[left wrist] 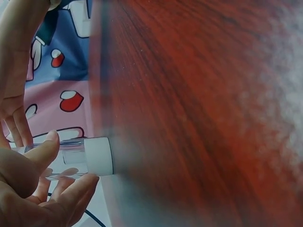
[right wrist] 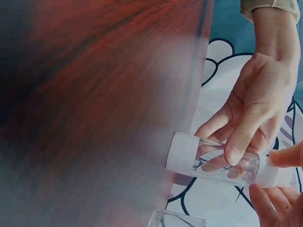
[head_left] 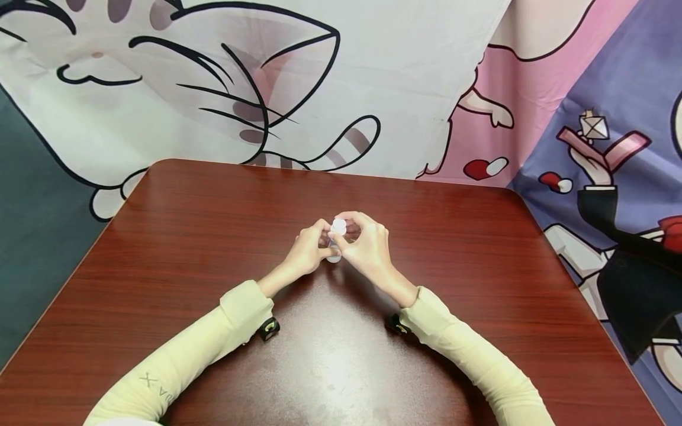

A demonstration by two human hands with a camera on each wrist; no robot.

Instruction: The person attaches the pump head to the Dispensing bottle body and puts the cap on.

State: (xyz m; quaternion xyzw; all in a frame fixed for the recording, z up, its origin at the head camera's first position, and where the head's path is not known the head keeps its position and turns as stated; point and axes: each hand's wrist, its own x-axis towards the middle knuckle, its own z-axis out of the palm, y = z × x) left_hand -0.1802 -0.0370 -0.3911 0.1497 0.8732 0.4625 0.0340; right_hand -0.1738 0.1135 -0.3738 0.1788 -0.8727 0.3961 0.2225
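A small clear bottle (right wrist: 218, 161) with a white base (right wrist: 182, 152) stands upright on the table. My left hand (head_left: 308, 249) holds its transparent body between thumb and fingers, low down near the base. At the top, my right hand (head_left: 369, 245) pinches the bottle's white upper part (head_left: 338, 226) between thumb and fingers. In the left wrist view the white base (left wrist: 99, 156) shows plainly, while the top is hidden behind the left hand. Near the bottle, a clear see-through piece (right wrist: 180, 220) is cut off by the lower edge of the right wrist view.
The brown wooden table (head_left: 213, 207) has a glossy surface with a bright reflection at the front. Behind it hangs a cartoon-printed cloth (head_left: 405, 89). Black wrist devices (head_left: 269, 328) sit under both light sleeves (head_left: 234, 313).
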